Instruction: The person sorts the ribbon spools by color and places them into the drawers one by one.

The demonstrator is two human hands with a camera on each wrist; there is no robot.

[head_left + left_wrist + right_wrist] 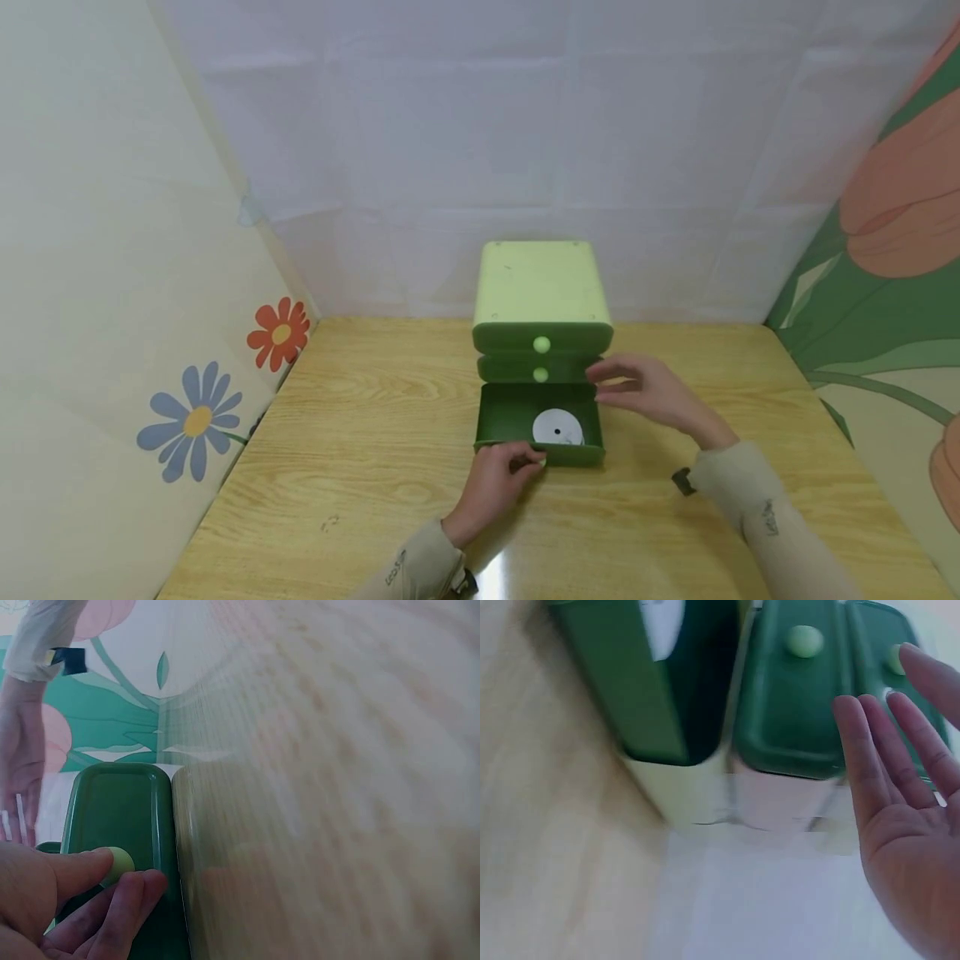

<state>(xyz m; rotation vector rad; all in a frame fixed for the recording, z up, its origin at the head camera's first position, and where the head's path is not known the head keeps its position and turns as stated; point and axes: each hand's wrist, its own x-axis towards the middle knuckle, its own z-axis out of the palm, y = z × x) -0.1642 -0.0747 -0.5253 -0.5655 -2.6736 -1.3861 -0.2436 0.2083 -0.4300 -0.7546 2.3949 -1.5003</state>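
Note:
A small light-green drawer cabinet point(540, 283) with dark green drawer fronts stands on the table. Its bottom drawer point(506, 412) is pulled out, and a white disc point(557, 427) with a small dark hole lies inside. My left hand point(498, 483) pinches the round light-green knob point(120, 864) of that drawer between thumb and fingers. Beside the cabinet's right side, my right hand point(648, 390) is raised with its fingers extended and nothing in them. In the right wrist view, its fingertips point(849, 709) overlap the upper drawer fronts point(791, 697).
The wood-grain table point(360, 417) extends on both sides of the cabinet. A white sheet point(450, 150) hangs behind it. Flower-printed panels stand at the left point(105, 250) and right point(900, 333).

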